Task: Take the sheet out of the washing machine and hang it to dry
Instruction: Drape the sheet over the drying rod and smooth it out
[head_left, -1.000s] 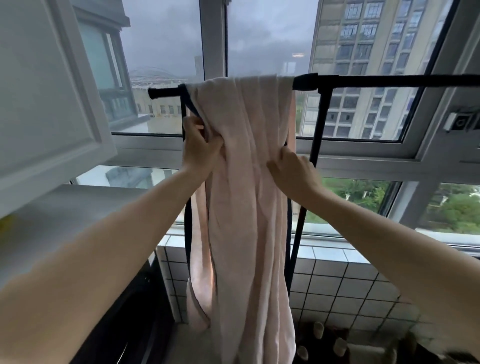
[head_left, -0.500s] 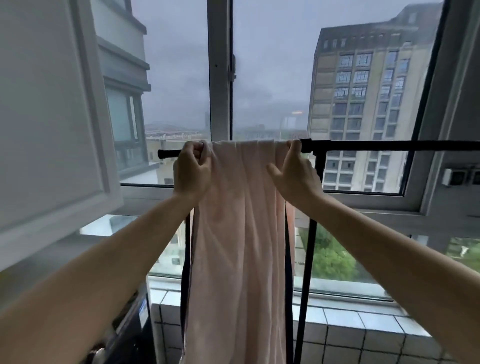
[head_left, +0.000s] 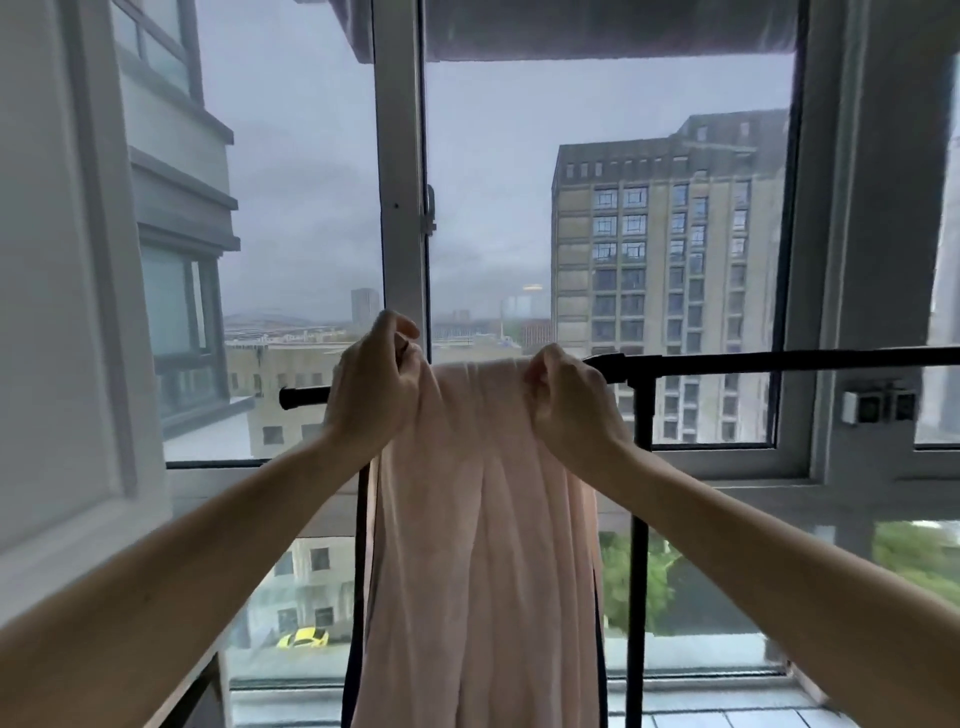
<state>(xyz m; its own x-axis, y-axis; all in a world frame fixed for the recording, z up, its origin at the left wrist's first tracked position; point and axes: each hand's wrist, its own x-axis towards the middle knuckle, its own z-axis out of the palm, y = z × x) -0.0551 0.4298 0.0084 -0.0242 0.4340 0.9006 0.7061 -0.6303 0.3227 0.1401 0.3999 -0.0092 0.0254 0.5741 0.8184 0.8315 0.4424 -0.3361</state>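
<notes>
A pale pink sheet (head_left: 483, 519) hangs bunched over the black horizontal bar (head_left: 779, 359) of a drying rack, falling in long folds past the bottom of the view. My left hand (head_left: 371, 389) grips the sheet's left edge at the bar, with fingers curled around the cloth. My right hand (head_left: 569, 400) pinches the sheet's right edge at the bar, close to the rack's joint. The washing machine is out of view.
The rack's black upright (head_left: 639, 519) stands just right of the sheet. Behind it are large windows with a white frame (head_left: 402, 208). A white cabinet door (head_left: 57, 312) stands at the left. A wall socket (head_left: 878, 406) sits on the right.
Both hands rose from the sheet's middle to its top at the bar and now grip its edges there. The camera tilted upward, so the floor and tiles left the view.
</notes>
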